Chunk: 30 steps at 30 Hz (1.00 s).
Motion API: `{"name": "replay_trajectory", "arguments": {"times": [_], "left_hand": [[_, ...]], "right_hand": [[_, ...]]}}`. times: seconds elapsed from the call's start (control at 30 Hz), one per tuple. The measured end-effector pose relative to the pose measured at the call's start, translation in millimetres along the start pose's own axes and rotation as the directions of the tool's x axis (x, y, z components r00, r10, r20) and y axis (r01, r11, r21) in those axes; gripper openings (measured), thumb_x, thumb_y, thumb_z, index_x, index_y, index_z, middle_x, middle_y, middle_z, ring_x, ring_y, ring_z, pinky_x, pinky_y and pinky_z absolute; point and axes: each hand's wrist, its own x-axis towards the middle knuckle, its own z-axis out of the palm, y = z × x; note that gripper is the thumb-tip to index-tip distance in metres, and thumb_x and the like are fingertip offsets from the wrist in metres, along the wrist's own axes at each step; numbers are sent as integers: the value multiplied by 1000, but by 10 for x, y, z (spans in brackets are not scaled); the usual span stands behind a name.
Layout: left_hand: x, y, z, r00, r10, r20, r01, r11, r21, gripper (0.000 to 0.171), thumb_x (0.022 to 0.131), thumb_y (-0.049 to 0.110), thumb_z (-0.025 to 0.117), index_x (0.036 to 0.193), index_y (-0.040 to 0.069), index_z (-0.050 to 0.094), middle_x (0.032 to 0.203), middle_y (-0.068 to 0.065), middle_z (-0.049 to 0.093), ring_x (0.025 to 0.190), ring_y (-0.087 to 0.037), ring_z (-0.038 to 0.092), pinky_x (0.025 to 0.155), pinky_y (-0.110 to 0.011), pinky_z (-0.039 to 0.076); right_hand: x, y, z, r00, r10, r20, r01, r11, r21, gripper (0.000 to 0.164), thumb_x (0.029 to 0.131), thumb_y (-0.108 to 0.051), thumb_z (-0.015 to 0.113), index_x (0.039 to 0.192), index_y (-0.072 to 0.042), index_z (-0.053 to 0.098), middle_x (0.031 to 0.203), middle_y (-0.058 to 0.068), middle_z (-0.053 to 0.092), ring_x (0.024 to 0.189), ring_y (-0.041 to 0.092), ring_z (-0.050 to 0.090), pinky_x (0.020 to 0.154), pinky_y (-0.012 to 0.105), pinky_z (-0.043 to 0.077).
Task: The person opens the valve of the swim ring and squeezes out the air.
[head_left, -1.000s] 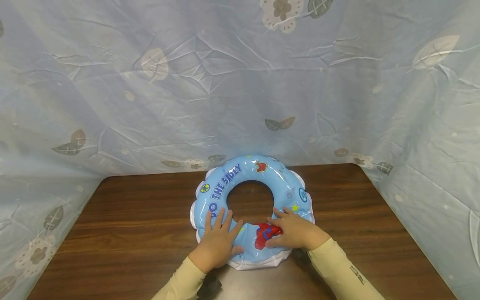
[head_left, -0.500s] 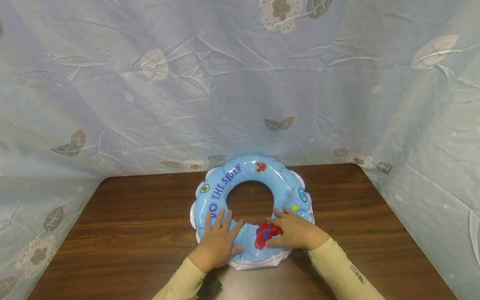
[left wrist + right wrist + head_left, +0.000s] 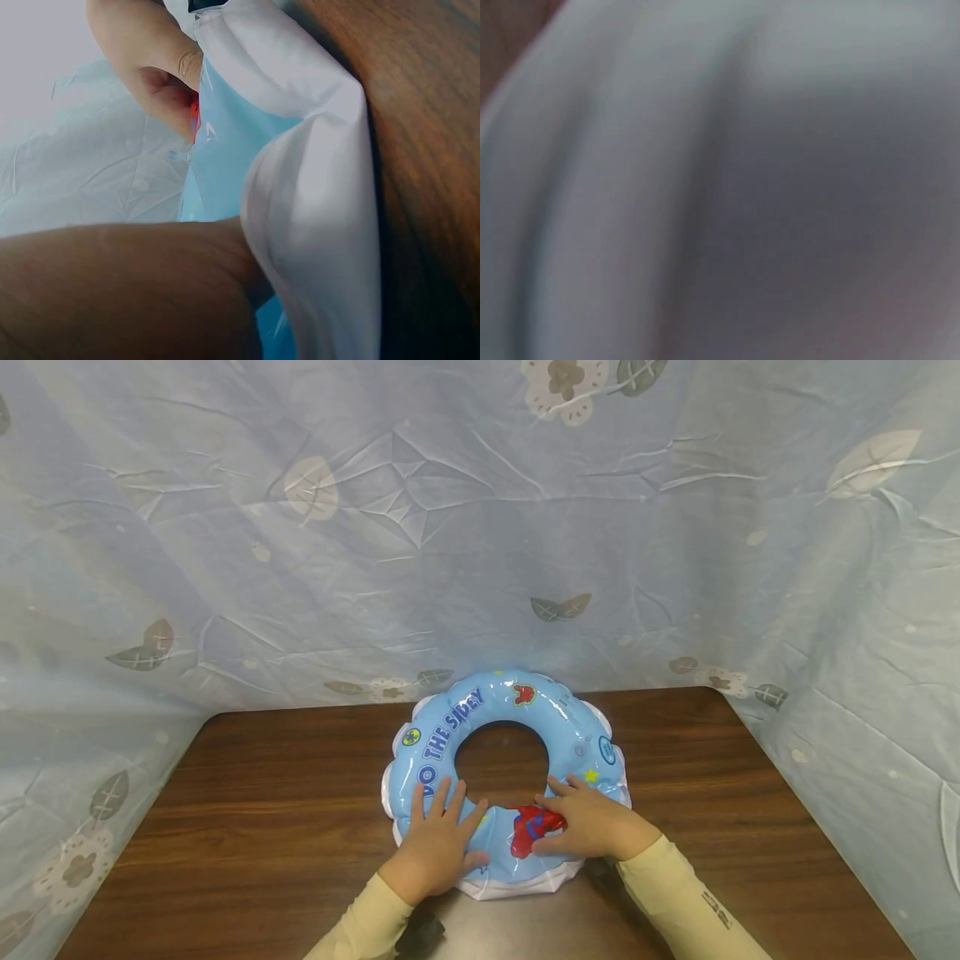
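A blue inflatable swim ring (image 3: 517, 697) with a white scalloped edge lies flat on the brown table, printed with lettering and a red figure. My left hand (image 3: 435, 843) rests on its near left part, fingers spread and straight. On the near right part lies my right hand (image 3: 596, 822), its fingers stretched over the red print. The left wrist view has the ring's white edge (image 3: 315, 202) close up, with the left hand (image 3: 135, 285) in front and the right hand (image 3: 154, 60) beyond. Blurred white material (image 3: 645, 187) fills most of the right wrist view.
The wood-grain table (image 3: 285, 810) extends to both sides of the ring. A pale blue curtain (image 3: 480, 568) with leaf and flower prints hangs behind the table and along its sides. Cream sleeves (image 3: 686, 897) cover both forearms.
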Motion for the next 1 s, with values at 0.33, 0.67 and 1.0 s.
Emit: {"name": "replay_trajectory", "arguments": {"times": [0.33, 0.67, 1.0], "left_hand": [[15, -6, 8, 1000, -6, 1, 6, 1000, -2, 73, 98, 57, 61, 158, 19, 44, 166, -23, 29, 156, -47, 15, 119, -73, 2], [-24, 6, -11, 1000, 10, -1, -10, 1000, -8, 73, 99, 55, 61, 158, 16, 44, 166, -25, 29, 155, -48, 15, 118, -74, 3], [4, -77, 6, 995, -2, 99, 20, 983, -180, 76, 103, 60, 39, 163, 15, 33, 171, -21, 14, 158, -44, 1, 118, -71, -8]], "right_hand": [[0, 0, -5, 1000, 1, -3, -1, 1000, -9, 82, 79, -55, 82, 147, -14, 60, 162, 16, 41, 150, 51, 28, 102, 71, 43], [10, 16, 0, 1000, -16, 3, 16, 1000, -17, 83, 80, -57, 81, 147, -13, 60, 162, 18, 41, 150, 52, 28, 102, 71, 44], [-16, -1, -26, 993, -8, 115, 16, 998, -65, 87, 87, -59, 68, 157, -13, 45, 168, 19, 29, 153, 52, 17, 115, 77, 17]]}}
